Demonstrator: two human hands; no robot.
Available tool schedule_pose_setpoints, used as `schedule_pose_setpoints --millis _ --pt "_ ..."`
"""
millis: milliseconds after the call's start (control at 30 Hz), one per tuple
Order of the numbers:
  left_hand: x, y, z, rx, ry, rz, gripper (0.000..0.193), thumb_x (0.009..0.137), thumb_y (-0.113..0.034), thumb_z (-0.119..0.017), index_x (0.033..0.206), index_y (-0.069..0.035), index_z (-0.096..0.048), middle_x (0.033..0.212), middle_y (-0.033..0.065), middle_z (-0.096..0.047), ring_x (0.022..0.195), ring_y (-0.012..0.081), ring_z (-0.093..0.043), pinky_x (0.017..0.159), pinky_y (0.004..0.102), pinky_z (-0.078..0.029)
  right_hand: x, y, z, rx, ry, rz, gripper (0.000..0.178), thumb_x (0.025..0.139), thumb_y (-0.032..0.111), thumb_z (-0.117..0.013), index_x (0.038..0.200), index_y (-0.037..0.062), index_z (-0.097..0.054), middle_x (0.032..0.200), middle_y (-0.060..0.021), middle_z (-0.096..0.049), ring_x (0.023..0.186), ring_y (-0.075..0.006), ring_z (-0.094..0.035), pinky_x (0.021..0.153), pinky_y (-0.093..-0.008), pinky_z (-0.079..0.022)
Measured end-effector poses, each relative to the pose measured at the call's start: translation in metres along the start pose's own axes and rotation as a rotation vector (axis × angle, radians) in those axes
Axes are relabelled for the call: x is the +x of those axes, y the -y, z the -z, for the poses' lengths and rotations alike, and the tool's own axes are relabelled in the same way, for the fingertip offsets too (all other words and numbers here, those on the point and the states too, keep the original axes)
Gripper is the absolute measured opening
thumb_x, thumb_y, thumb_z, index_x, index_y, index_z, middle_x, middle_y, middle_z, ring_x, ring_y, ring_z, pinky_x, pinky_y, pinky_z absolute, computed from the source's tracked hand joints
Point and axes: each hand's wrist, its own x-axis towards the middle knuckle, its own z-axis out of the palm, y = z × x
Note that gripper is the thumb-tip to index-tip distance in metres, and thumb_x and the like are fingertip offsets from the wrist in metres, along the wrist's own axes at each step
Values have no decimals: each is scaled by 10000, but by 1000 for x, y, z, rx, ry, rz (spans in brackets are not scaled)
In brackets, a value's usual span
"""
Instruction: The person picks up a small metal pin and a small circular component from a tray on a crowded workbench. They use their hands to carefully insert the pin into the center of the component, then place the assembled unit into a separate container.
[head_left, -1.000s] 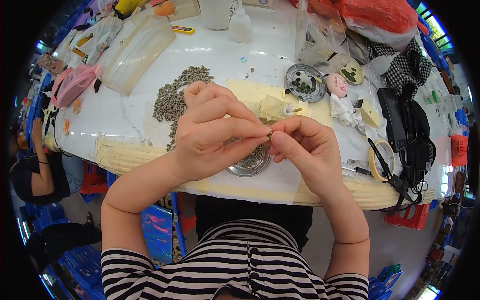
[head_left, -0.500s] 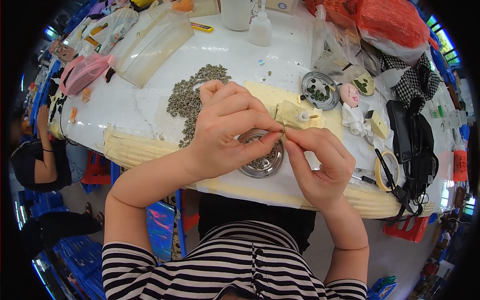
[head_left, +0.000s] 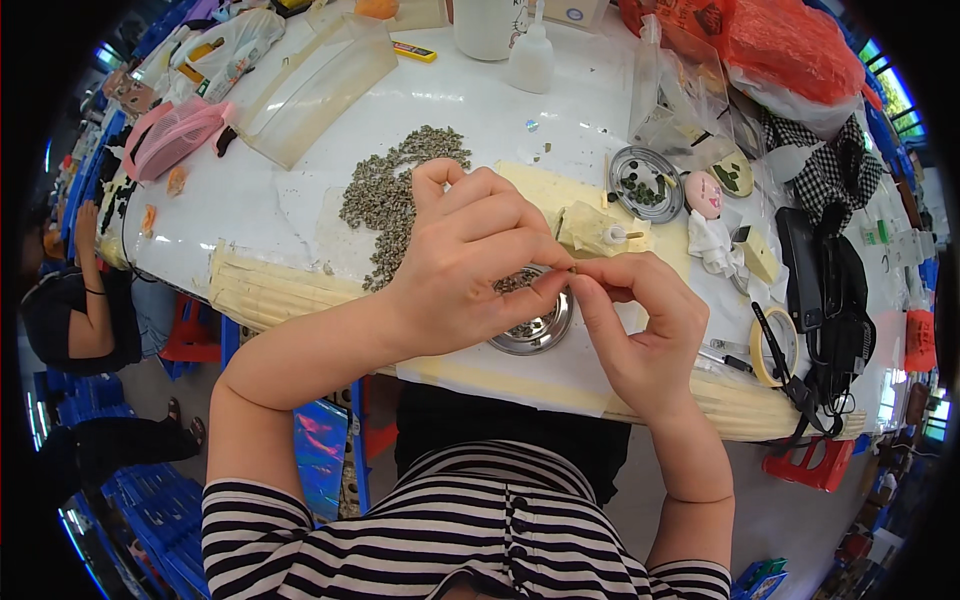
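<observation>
The white table point(head_left: 300, 180) fills the upper half of the view, its near edge padded with cream foam strips; at 1 o'clock lies a red plastic bag point(head_left: 790, 50), at 3 o'clock a black strap bundle point(head_left: 830, 290), and at 11 o'clock a clear plastic tray point(head_left: 310, 85) beside a pink mesh basket point(head_left: 175, 135); a heap of small grey-green beads point(head_left: 395, 195) spreads at 11 o'clock from the hands, touching the left hand's knuckles in the view.

The left hand point(head_left: 470, 265) sits at centre, fingers curled, thumb and forefinger pinched; the right hand point(head_left: 640, 320) meets it from 4 o'clock, its thumb and forefinger also pinched; the 2 sets of fingertips touch at a tiny bead point(head_left: 572, 268) held between them, too small to tell which hand carries the grip.

Directly under the hands, at 6 o'clock from the pinch, stands a round metal dish point(head_left: 530, 320) with more beads in it, half covered by the left hand; a 2nd metal dish point(head_left: 645, 183) lies at 1 o'clock; a small doll figure point(head_left: 705, 205) sits just right of it; a roll of tape point(head_left: 770, 345) lies at 3 o'clock from the right hand.
</observation>
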Motion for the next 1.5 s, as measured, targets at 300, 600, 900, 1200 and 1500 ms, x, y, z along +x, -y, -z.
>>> schedule_pose_setpoints --millis 300,600,900,1200,1500 --pt "2 -1 2 -20 4 -68 239 619 -118 -831 830 -157 -727 803 -57 -640 757 159 -531 772 348 -289 -1 -3 5 333 86 -238 69 877 44 -702 894 -21 -688 820 -56 -683 717 -92 -642 665 -232 -524" --pt "1 0 3 -44 16 -63 250 624 -114 -839 844 -165 -734 822 -62 -649 769 157 -535 773 346 -291 -1 2 8 487 143 -396 93 900 55 -685 933 -32 -681 850 -37 -687 751 -73 -628 705 -224 -517" --pt "1 0 5 -52 22 -69 250 632 -112 -841 852 -166 -735 832 -67 -655 777 152 -535 774 348 -289 -1 0 10 517 151 -405 101 907 57 -679 937 -40 -676 844 -41 -684 759 -73 -621 716 -225 -515" --pt "2 2 8 -161 54 -22 236 647 -83 -837 853 -152 -746 845 -58 -665 787 151 -542 787 324 -317 1 0 12 702 198 -502 117 944 86 -657 958 -30 -664 823 -44 -668 746 -91 -615 672 -232 -509" --pt "3 7 8 -375 86 25 210 687 -70 -835 871 -132 -756 861 -21 -679 789 162 -549 783 322 -383 1 -5 13 858 271 -514 153 954 103 -654 1035 -27 -657 860 -56 -677 779 -94 -638 692 -235 -535"
